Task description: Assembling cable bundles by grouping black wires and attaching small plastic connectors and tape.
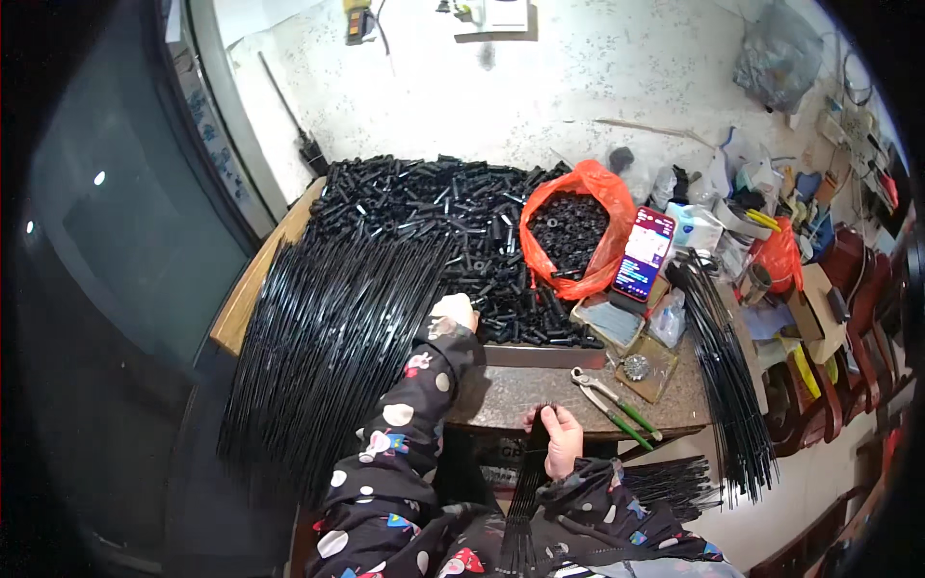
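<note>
My left hand [455,310] reaches to where a wide bundle of long, thin black rods [328,337] meets a heap of short black tube-like pieces [414,197]. Its fingers look curled inward, and what they hold, if anything, is hidden. Closer to my body, my right hand [561,443] grips a bunch of thin black rods [525,482], thumb on top near their upper ends. These rods run down toward my lap. A shallow tray [540,357] borders the heap at the front.
An orange-red plastic bag [532,236] holds small black rings. Beside it stands a lit phone [644,252]. Green-handled pincers [614,405] lie near the table's front edge. More black rods [727,385] overhang the right side. A glass door [125,241] is at left.
</note>
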Available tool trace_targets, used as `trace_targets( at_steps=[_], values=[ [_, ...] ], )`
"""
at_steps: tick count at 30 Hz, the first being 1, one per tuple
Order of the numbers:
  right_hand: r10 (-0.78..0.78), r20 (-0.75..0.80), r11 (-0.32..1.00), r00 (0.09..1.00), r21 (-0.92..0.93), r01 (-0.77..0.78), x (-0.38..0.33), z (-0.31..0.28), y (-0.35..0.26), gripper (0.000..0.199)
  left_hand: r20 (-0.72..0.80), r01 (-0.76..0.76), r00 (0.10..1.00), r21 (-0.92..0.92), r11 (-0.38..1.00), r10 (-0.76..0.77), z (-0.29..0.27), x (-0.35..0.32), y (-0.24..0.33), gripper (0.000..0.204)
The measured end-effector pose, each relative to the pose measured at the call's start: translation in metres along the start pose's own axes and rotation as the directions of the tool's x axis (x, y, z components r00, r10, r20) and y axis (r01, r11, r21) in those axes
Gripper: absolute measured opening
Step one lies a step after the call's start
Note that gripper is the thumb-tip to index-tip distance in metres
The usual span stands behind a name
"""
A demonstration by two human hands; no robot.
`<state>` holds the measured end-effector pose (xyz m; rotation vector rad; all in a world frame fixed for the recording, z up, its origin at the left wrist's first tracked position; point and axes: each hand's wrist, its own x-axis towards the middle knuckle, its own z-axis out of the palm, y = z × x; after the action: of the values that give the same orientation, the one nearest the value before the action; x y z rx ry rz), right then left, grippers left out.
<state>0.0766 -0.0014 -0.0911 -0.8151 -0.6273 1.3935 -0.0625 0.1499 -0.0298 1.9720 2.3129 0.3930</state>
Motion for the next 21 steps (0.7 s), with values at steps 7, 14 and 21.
trace_targets(
  at_steps=[7, 14, 21],
  values=[
    [0.037, 0.120, 0.997, 0.992, -0.071, -0.029, -0.001, -0.005, -0.009, 0.010, 0.187, 0.233, 0.958, -0.061, 0.970, -0.219, -0.026, 0.020, 0.015, 0.022],
    [0.062, 0.141, 0.986, 0.988, -0.162, -0.039, 0.007, -0.009, -0.022, 0.007, -0.214, -0.064, 0.974, -0.576, 0.815, -0.074, 0.001, 0.012, -0.020, 0.022],
    [0.031, 0.207, 0.996, 0.978, -0.094, -0.012, 0.003, -0.007, -0.016, 0.007, -0.266, -0.213, 0.960, -0.493, 0.844, 0.086, 0.005, 0.010, -0.046, 0.021]
  ],
)
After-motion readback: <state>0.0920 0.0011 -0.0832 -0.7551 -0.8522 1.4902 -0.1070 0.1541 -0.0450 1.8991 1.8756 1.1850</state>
